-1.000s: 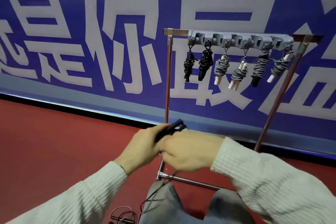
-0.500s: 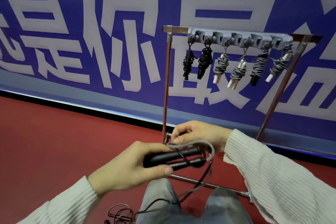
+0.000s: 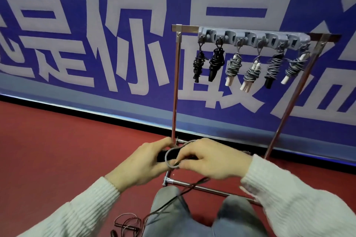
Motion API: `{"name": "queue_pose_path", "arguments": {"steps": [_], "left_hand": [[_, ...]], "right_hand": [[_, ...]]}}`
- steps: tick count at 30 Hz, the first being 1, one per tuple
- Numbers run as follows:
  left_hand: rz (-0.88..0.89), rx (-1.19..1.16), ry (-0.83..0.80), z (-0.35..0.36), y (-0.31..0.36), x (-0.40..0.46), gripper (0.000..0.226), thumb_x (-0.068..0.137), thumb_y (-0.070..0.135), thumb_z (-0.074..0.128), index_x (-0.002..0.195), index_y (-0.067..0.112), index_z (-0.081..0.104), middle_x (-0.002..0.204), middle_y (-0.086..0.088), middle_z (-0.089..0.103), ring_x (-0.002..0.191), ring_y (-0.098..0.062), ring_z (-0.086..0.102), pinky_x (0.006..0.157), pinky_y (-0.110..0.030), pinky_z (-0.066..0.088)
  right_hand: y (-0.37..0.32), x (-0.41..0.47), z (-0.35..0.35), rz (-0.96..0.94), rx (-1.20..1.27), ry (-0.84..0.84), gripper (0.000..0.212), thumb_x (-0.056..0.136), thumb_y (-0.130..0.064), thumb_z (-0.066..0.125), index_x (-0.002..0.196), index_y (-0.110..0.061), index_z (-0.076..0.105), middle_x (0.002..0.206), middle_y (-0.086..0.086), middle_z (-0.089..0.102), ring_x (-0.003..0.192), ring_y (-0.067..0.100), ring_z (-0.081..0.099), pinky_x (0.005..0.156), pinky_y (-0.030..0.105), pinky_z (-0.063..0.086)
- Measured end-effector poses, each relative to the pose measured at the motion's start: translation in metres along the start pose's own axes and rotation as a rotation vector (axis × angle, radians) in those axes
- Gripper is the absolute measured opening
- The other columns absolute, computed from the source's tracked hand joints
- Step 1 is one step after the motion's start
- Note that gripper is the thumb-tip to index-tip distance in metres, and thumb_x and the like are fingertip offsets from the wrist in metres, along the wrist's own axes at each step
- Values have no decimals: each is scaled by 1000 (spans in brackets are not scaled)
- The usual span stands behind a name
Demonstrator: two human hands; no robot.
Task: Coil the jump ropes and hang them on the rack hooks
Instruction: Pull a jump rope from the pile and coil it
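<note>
Low before the rack (image 3: 174,90), left hand (image 3: 143,167) gripping black handles (image 3: 163,157), right hand (image 3: 210,159) pinching grey cord (image 3: 169,159) looped around them; slack tail could snag, loosening the wrap.

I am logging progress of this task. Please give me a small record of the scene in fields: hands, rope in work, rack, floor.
left hand: grips the black handles
right hand: pinches the grey cord, which loops around the handles
loose cord: trails down toward the floor
rack: six coiled ropes hang on hooks
floor: red; another rope lies near the knees
</note>
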State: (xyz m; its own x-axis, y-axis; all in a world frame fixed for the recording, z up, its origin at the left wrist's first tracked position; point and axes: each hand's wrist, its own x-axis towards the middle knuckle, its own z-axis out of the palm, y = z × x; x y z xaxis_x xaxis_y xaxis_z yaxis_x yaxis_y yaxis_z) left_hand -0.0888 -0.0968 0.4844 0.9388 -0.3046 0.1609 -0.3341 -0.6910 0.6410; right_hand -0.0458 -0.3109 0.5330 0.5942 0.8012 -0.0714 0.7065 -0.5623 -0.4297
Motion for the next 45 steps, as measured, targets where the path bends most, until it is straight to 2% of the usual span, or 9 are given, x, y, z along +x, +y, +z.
{"name": "queue_pose_path", "arguments": {"steps": [5,12,15,19,22,27,31,36,45], "left_hand": [[-26,-212,-204,-10,6,-2,14,92,16,74,96,16,61,75,11,62,57,-1,49,52,-16,40],[-68,-453,-400,-22,7,-5,13,98,22,68,105,11,65,81,-8,69,47,-16,45,42,-23,38],[34,-695,-479,-22,9,-11,43,95,35,69,121,1,64,83,-11,69,41,-12,42,39,-18,33],[111,-966,-356,-19,13,-21,51,83,47,80,106,4,65,80,-16,65,36,-5,38,37,-12,30],[-30,-1028,15,-17,14,-20,38,80,38,82,93,6,66,75,-15,61,37,-8,31,38,-14,27],[-249,-771,369,8,12,-3,19,95,18,71,112,21,64,74,-11,67,44,-17,37,42,-23,30],[-146,-25,174,10,2,0,15,91,41,73,104,41,65,88,17,74,70,3,64,65,-21,49],[-23,-231,-439,-12,19,-4,5,95,28,72,100,29,72,69,14,61,49,-6,47,50,-20,41],[15,-1234,-234,1,6,-29,58,81,37,84,122,3,60,77,-10,58,34,-3,37,35,-12,31]], "right_hand": [[9,1,-6,-5,238,-25,11,96,-30,67,101,-27,76,90,-3,74,82,15,65,83,39,54],[9,5,-10,-104,340,24,14,99,-29,64,105,-25,77,91,-1,74,82,16,67,80,39,54],[10,8,-10,-107,638,42,9,95,-20,71,98,-14,76,72,8,64,55,11,49,53,27,40],[11,10,17,-54,1063,84,5,83,-25,72,83,-25,67,60,-1,51,44,9,38,44,20,31],[6,2,44,86,1287,118,11,95,-32,65,92,-26,73,61,-3,44,41,5,26,36,18,27],[-5,-11,60,127,411,186,14,105,-32,47,103,-22,57,73,4,62,55,25,56,53,31,45],[0,-9,22,-2,-266,159,17,96,-34,52,105,-29,65,94,0,72,90,26,65,75,40,50],[12,1,-10,-11,411,-113,25,80,-16,83,91,-20,61,65,5,53,55,18,45,54,28,39],[34,4,44,-5,1482,-179,5,89,-22,70,92,-19,72,59,-4,49,44,5,39,48,23,24]]}}
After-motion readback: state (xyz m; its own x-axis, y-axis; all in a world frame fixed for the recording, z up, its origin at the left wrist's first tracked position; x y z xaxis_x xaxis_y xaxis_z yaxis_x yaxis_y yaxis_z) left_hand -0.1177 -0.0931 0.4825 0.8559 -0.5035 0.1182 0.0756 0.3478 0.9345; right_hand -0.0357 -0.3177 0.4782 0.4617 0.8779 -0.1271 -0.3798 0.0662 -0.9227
